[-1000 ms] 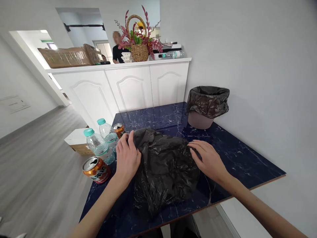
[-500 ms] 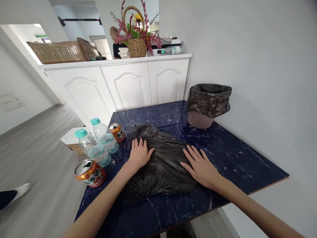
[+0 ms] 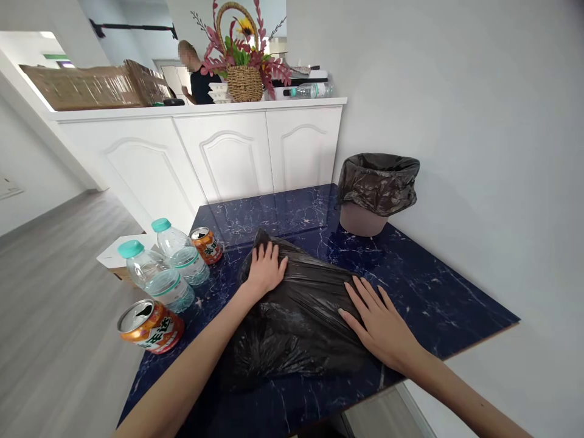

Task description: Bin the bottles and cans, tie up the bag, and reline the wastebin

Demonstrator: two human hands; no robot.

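A black plastic bag (image 3: 301,316) lies spread and wrinkled on the dark blue marbled table (image 3: 424,304). My left hand (image 3: 265,269) rests flat on the bag's upper left part, its fingers spread. On the bag's right edge lies my right hand (image 3: 381,322), palm down with the fingers stretched out. Neither hand grips the plastic. To the left of the bag stand an orange drink can (image 3: 151,326) in front, two clear water bottles with teal caps (image 3: 159,277) (image 3: 182,252), and a second orange can (image 3: 207,245) behind. Both cans are opened.
A bin (image 3: 362,219) lined with a black bag stands at the table's back right, by the wall. Behind the table, a white cabinet (image 3: 228,152) carries a flower basket (image 3: 245,84), a cardboard box (image 3: 91,88) and a lying bottle (image 3: 312,90). Beyond it stands a person (image 3: 201,82).
My left hand has slid a little forward along the bag, and the bag's far corner is now raised to a point. The view has shifted slightly; more of the person behind the cabinet shows.
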